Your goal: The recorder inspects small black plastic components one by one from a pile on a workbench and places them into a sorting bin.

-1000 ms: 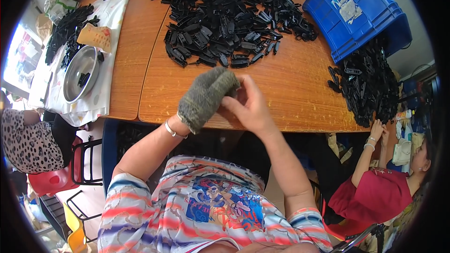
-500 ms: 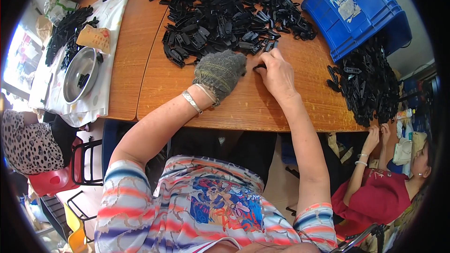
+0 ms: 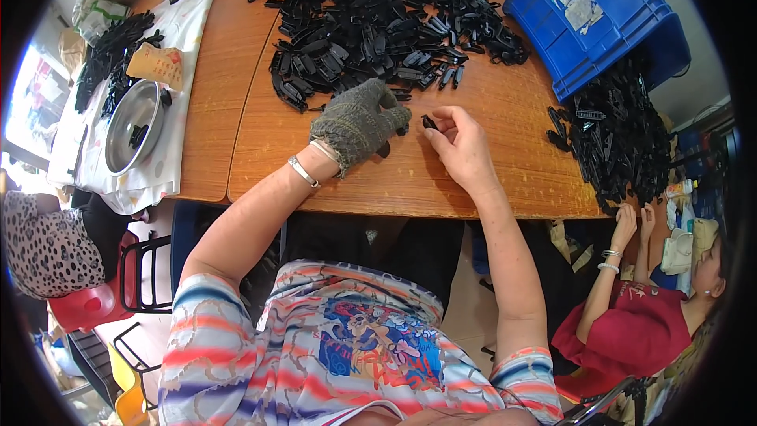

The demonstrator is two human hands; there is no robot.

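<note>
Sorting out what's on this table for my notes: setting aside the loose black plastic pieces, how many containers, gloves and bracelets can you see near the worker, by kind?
Blue plastic crate: 1
Metal bowl: 1
Grey knit glove, on the left hand: 1
Silver bracelet on that wrist: 1
Total: 4
The bare right hand pinches one small black piece.

small black clip (image 3: 430, 122) pinched above table.

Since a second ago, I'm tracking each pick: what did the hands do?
Both hands went from near the body out to the table. The gloved left hand now rests at the edge of the black parts pile; the bare right hand pinches a small black part in its fingers. The pile, blue crate and metal bowl stayed put.
</note>
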